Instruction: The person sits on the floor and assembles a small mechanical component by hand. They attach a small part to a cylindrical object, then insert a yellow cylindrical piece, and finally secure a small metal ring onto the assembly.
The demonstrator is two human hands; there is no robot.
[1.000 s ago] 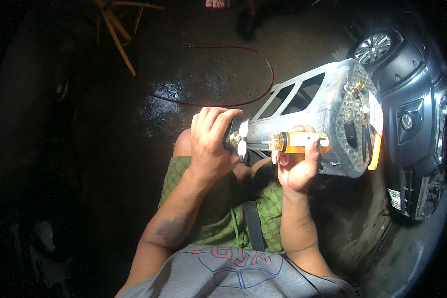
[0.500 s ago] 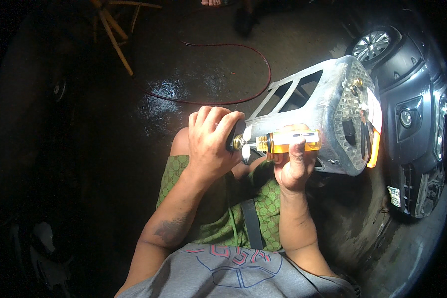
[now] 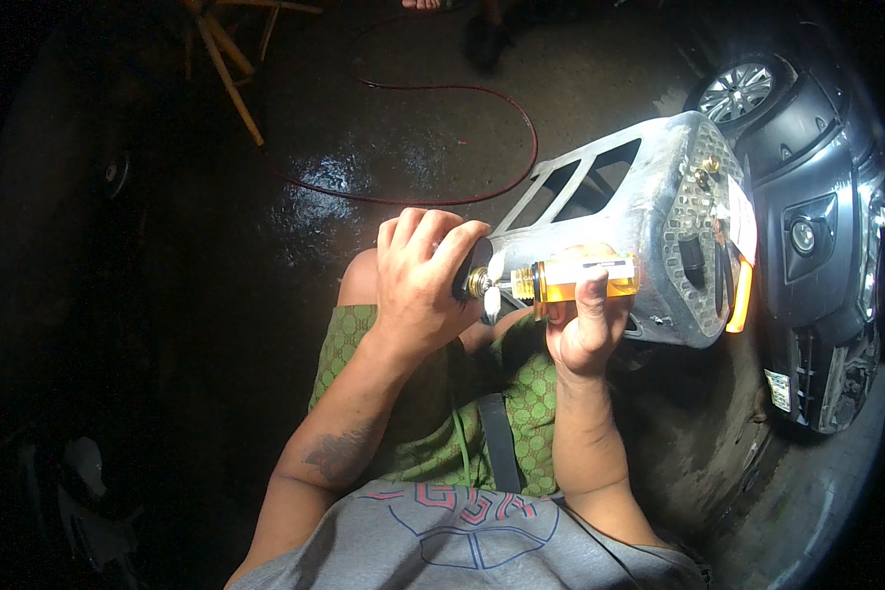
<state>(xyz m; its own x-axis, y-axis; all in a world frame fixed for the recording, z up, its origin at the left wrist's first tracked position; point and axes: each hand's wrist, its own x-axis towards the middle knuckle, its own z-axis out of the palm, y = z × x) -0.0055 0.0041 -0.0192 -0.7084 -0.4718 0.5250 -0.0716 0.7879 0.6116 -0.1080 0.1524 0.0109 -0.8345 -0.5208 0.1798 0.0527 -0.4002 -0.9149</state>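
My left hand (image 3: 425, 280) is closed round a dark, rounded piece (image 3: 470, 265), palm and fingers covering most of it. From that piece a brass-coloured threaded fitting (image 3: 479, 282) points right, with a pale two-winged part (image 3: 495, 285) beside it. In my right hand (image 3: 587, 329) is a small clear cylinder of amber liquid (image 3: 590, 280), lying sideways. It has a white label, a dark ring and a ribbed, threaded-looking neck aimed at the fitting. Thumb and fingers wrap its body. Neck and fitting lie nearly in line; whether they touch I cannot tell.
Just beyond my right hand lies a large grey casing (image 3: 649, 147) with slots, a honeycomb-patterned end and an orange strip (image 3: 741, 295). A dark car (image 3: 806, 197) stands at the right. A red hose (image 3: 462, 88) curves over the wet floor, near yellow legs (image 3: 231, 88) of a stand.
Both hands have shifted very slightly right with what they hold. A little more of the ribbed neck shows beside the dark ring. Both grips are kept.
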